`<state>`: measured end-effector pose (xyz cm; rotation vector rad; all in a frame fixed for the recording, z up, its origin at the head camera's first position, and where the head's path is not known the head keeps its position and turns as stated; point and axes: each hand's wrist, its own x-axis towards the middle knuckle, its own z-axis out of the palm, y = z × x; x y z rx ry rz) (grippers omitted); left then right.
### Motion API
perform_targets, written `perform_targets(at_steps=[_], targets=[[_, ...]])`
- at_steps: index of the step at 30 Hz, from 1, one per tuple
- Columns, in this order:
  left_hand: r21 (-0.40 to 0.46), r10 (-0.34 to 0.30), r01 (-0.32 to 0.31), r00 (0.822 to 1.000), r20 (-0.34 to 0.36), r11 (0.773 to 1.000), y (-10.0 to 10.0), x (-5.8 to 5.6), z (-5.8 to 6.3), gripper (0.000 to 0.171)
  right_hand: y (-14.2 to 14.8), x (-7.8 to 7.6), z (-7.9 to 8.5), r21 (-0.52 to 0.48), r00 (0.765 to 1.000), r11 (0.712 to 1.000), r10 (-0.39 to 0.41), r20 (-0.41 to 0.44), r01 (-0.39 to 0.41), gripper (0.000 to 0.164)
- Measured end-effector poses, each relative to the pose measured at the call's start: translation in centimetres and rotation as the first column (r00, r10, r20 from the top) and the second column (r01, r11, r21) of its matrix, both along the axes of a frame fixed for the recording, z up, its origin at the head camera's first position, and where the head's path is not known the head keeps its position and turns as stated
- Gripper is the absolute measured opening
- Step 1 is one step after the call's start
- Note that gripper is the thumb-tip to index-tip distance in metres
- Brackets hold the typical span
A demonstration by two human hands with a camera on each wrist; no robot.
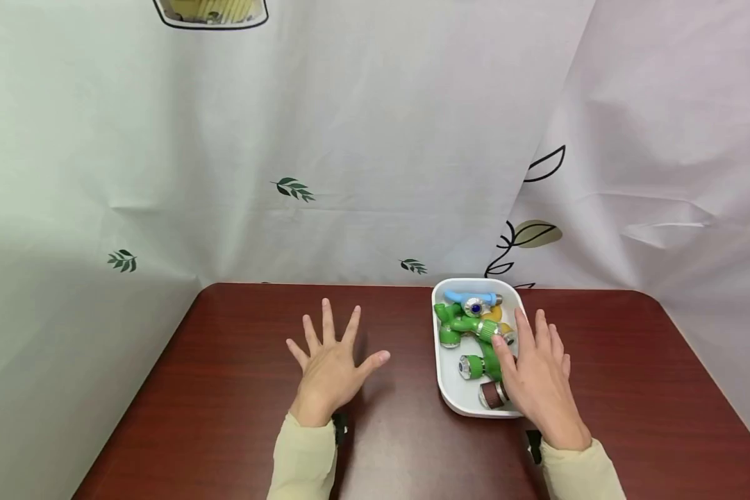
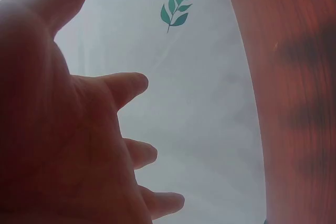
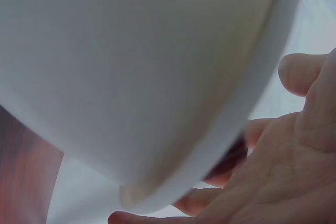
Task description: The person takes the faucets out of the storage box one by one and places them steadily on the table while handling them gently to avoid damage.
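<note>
Left hand [image 1: 330, 375] is splayed and free, right hand [image 1: 540, 378] loose-fingered over the white tray [image 1: 460, 397].

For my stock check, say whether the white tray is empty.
Not empty: the white tray holds green pieces and a blue piece.

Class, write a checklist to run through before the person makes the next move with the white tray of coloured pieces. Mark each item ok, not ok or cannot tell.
1. White tray set on the table: ok.
2. Left hand free: ok, fingers spread, no grip on anything.
3. Right hand over the tray's right side: ok, fingers extended.
4. Blue piece, green pieces and yellow piece lying separately: not ok, they overlap in the head view.
5. Brown piece fully visible: not ok, the right hand covers part.
6. Right hand clear of every piece: cannot tell, the views leave contact unclear.
</note>
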<state>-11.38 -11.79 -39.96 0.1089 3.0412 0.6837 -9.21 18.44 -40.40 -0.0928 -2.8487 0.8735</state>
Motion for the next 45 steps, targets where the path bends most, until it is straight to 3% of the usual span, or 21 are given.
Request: perform_targets(at_steps=[10, 22, 40, 45], targets=[[0.003, -0.007, 0.007, 1.000, 0.008, 1.000, 0.1, -0.2, 0.1, 0.091, 0.8, -0.3, 0.0, -0.009, 0.999, 1.000, -0.002, 0.043, 0.002, 0.073], [0.010, -0.018, 0.018, 1.000, 0.005, 1.000, 0.3, -0.2, 0.3, 0.091, 1.8, -0.7, -0.2, -0.052, 0.998, 0.998, 0.050, 0.046, -0.048, 0.073], [0.034, -0.088, 0.091, 0.993, -0.074, 0.995, 2.2, 0.2, -0.1, 0.092, 3.4, -1.5, -0.9, -0.056, 0.971, 0.998, 0.030, 0.237, -0.017, 0.062], [0.053, -0.114, 0.117, 0.992, -0.058, 0.992, 2.7, 0.2, -0.1, 0.092, 3.6, -1.6, -1.1, -0.043, 0.973, 0.999, 0.027, 0.230, -0.018, 0.056]])
